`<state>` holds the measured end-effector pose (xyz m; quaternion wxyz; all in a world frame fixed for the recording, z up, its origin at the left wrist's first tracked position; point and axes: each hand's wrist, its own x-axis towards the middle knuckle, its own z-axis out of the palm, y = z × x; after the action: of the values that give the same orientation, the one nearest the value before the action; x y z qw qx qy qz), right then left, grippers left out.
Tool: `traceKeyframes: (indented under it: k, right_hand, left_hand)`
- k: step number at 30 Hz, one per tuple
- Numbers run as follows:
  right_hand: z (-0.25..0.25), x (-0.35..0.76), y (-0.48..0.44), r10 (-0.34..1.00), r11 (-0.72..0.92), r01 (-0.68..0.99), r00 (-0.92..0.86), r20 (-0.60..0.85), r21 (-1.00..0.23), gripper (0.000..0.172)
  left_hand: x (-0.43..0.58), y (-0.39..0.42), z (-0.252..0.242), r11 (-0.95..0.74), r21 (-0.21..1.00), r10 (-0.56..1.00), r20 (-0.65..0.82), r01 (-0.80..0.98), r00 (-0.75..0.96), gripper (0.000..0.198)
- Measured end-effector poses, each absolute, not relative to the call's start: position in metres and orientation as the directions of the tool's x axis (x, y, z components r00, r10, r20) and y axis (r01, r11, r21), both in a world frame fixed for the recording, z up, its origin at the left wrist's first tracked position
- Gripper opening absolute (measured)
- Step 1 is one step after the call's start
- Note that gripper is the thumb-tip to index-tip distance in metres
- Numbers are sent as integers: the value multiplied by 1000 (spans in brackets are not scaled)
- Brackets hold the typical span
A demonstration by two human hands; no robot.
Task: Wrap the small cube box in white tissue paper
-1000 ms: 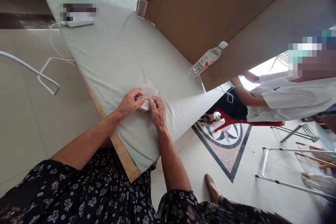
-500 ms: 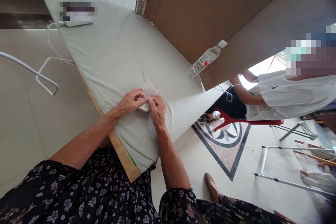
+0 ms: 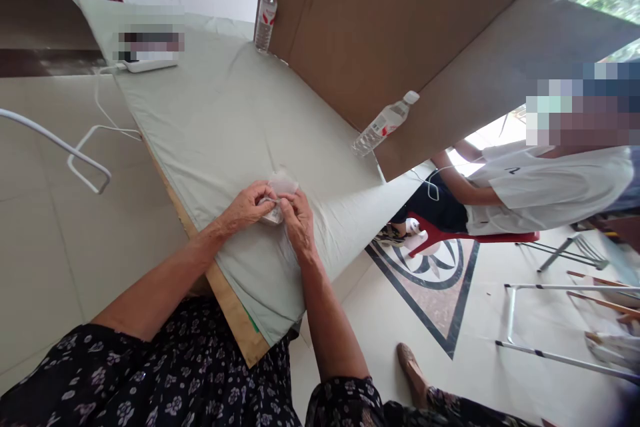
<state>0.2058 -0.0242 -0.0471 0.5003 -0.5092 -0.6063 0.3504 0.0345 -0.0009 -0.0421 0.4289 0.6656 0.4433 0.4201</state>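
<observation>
Near the close corner of the cloth-covered table, my left hand [image 3: 250, 205] and my right hand [image 3: 300, 219] meet with fingertips almost touching. Both pinch a thin, clear plastic bag [image 3: 283, 182], whose loose film sticks up beyond the fingers. Under the fingers a small whitish box-like item [image 3: 273, 215] with printing shows in part. It seems to be in or under the film; the fingers hide most of it.
A grey-green cloth [image 3: 200, 120] covers the table. A tall cardboard panel [image 3: 360, 33] stands along its far right side, with a water bottle [image 3: 267, 17] and a leaning second bottle [image 3: 385, 125] against it. A white device [image 3: 151, 64] trails a cable. Behind the panel sits a person [image 3: 540, 190].
The whole view has shifted slightly, so the table and bottles appear lower. Both hands keep their pinch on the plastic, with only small finger movement.
</observation>
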Motion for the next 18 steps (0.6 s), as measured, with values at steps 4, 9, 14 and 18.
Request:
traceKeyframes:
  k: [4,9,14,18]
  right_hand:
    - [-45,207,-20,977,141,100,145,154,-985,54]
    - [-49,198,-5,995,55,-32,89,52,-998,56]
    - [-43,197,-16,987,134,58,76,138,-989,26]
    - [-35,209,-37,976,218,241,-73,207,-946,33]
  left_hand:
    - [35,0,-39,-251,943,945,189,219,267,15]
    - [36,0,-36,-236,952,950,184,196,252,17]
    - [39,-2,-41,-184,974,967,156,130,203,17]
    - [44,-5,-44,-141,990,980,140,0,141,35]
